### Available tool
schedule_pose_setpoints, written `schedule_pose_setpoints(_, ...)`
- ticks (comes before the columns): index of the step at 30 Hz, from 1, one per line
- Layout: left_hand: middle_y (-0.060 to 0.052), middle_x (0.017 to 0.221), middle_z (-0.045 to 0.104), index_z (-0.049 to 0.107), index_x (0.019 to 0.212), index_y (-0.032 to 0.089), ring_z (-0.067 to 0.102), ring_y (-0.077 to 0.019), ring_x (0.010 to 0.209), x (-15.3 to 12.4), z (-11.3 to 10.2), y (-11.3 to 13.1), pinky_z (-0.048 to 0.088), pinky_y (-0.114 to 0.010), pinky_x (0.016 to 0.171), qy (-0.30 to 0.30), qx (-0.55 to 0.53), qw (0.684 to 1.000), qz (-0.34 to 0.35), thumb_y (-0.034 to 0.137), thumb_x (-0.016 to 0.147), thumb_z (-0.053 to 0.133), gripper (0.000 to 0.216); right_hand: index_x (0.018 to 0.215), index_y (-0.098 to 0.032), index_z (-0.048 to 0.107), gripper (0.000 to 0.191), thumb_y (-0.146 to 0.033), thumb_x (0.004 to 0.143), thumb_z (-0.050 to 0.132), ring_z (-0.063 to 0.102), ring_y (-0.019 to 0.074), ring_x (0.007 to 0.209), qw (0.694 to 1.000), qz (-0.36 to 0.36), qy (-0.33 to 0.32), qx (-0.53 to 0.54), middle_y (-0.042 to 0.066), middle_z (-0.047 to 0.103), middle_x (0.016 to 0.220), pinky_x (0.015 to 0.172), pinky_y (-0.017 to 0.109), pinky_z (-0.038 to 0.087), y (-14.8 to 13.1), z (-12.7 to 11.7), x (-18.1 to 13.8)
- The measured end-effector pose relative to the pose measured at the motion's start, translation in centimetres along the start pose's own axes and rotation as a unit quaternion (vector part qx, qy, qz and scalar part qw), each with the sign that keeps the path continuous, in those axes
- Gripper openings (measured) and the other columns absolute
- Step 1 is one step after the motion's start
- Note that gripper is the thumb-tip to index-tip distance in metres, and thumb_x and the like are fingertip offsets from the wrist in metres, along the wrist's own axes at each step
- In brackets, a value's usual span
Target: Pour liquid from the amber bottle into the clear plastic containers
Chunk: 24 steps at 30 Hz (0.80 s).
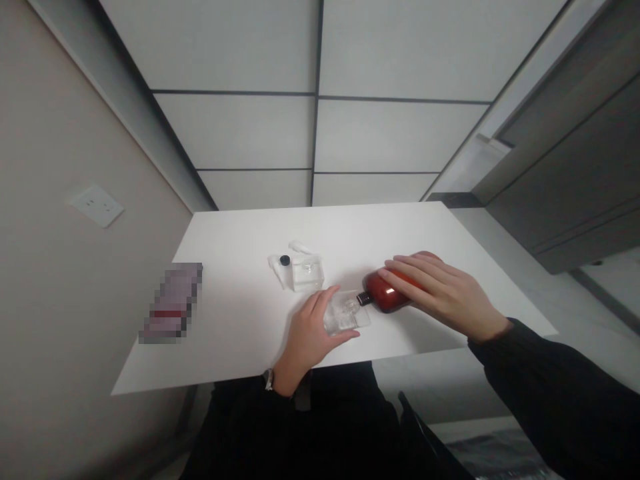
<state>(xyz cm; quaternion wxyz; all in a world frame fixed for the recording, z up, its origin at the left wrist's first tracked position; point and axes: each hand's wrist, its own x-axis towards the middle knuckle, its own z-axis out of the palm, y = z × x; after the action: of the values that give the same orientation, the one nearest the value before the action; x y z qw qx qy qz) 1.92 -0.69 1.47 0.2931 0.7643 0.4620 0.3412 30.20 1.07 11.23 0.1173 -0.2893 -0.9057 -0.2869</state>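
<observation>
Currently on the worktop (240,293), we list the following. Item: one red-brown bottle (387,293), near the right side, tipped nearly flat, its dark, uncapped neck at the edge of a clear container (345,312). Our right hand (445,290) grips it from above, fingers laid along its body, presumably to govern the tilt; we cannot tell whether the bottle's side also rests on the surface. Our left hand (309,330) is curved about the clear container, thumb on the near side and fingers on the far side, a hold that we judge keeps it from sliding against the neck. Item: a second clear container (309,275), just beyond the left fingers, perhaps set aside to leave room. Item: one small black cap (285,261) (likely the bottle's own), beside that container. Items: two slender white pieces, one left of the cap (277,270), one behind the container (300,247), too small to identify. Item: one pixelated mauve object (173,300), well apart at the left edge.
</observation>
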Motion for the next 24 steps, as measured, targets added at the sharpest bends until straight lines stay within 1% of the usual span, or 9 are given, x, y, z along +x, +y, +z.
schedule_pose_setpoints(8,-0.010,0.140,0.066,0.049,0.146,0.028,0.065,-0.0313,0.129,-0.06,0.06,-0.18,0.053,-0.050,0.110,0.001,0.000,1.000,0.000,0.040,0.075,0.092,0.084,0.145,-0.010,0.052,0.052,0.001,0.096,0.060,0.071,0.0320,0.119,1.000,-0.006,-0.008,-0.001,0.017,0.071,0.136,0.095,0.046,0.062,0.10,-0.17,0.08)
schedule_pose_setpoints(16,-0.010,0.139,0.066,0.049,0.146,0.028,0.065,-0.0317,0.127,-0.07,0.08,-0.30,0.054,-0.050,0.109,0.003,0.003,1.000,0.004,0.040,0.075,0.092,0.084,0.145,-0.011,0.052,0.051,0.000,0.096,0.062,0.071,0.0298,0.119,1.000,-0.009,-0.008,-0.012,0.015,0.071,0.136,0.098,0.044,0.061,0.19,-0.41,0.21)
schedule_pose_setpoints(24,-0.010,0.139,0.067,0.049,0.146,0.027,0.066,-0.0309,0.127,-0.11,0.17,-0.32,0.054,-0.049,0.110,0.006,0.007,1.000,0.010,0.040,0.074,0.092,0.084,0.144,-0.009,0.052,0.050,0.001,0.096,0.060,0.070,0.0283,0.122,1.000,-0.018,-0.007,-0.010,0.015,0.071,0.137,0.101,0.043,0.061,0.32,-0.79,0.52)
